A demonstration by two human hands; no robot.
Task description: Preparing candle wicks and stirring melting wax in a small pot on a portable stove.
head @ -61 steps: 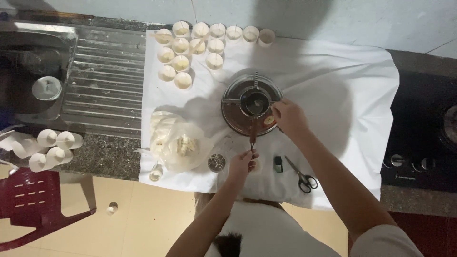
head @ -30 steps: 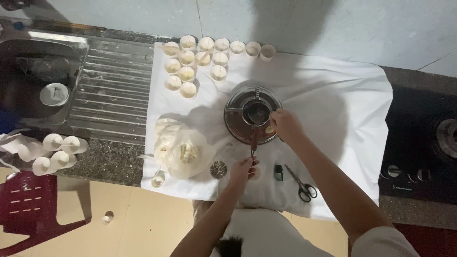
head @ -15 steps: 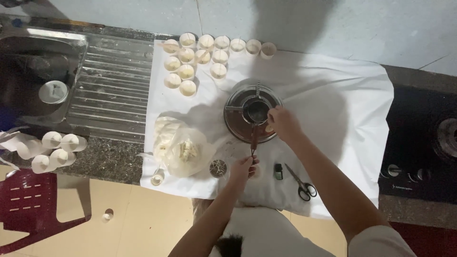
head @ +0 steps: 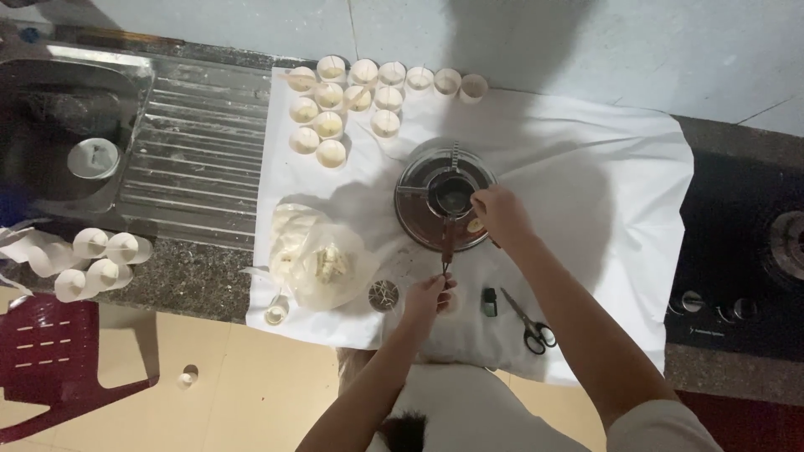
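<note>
While the small dark pot is seated at the centre of the round metal stand on the white cloth, its long handle is seen to run straight back from the pot toward the person, so that the handle's long axis points from the pot at the near edge of the tabletop. The near end of that handle is met by the left hand, which lies just on the person's side of the stand; its grip is closed to a pinch about the handle's tip, with the fingers curled in and no gap visible. The right hand is placed over the stand's right rim, just beside the pot, and is the nearer of the two to the pot itself. Its grip is drawn nearly shut around something small and pale at the fingertips; what that thing is cannot be told at this size.

To the left of the stand a crumpled clear bag of pale chunks is laid, and just right of the left hand a small dark bottle and a pair of scissors are found. Beyond the stand, at the far left of the cloth, a cluster of small cream-filled cups is set out.
</note>
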